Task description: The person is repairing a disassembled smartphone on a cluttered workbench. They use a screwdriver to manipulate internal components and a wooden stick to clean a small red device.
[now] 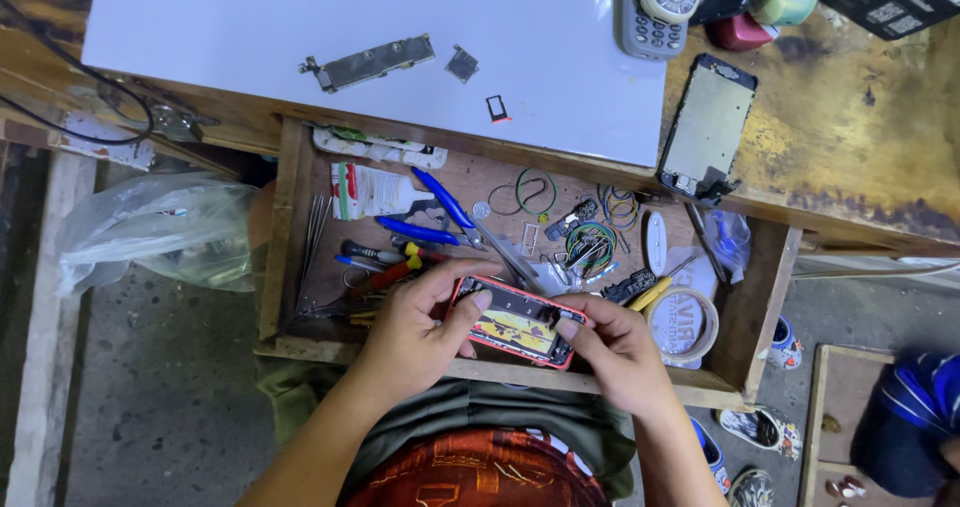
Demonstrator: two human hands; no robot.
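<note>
An opened phone housing with a red rim (515, 322) is gripped from both ends over an open wooden drawer (280, 267). My left hand (425, 327) wraps its left end, thumb lying on the top edge. My right hand (615, 352) pinches the right end with its fingertips. The inside of the housing shows yellow and dark parts. On the white mat (300, 17) above lie a long circuit board (370, 62), a small square metal piece (461, 64) and a tiny card tray (497, 109).
The drawer holds blue-handled pliers (440, 207), screwdrivers (375, 257), a white tube (365, 189), rubber bands (535, 192) and a tape roll (685, 325). A detached phone screen (708, 127) and several old phones (665, 2) sit on the worn bench. A plastic bag (150, 232) hangs at the left.
</note>
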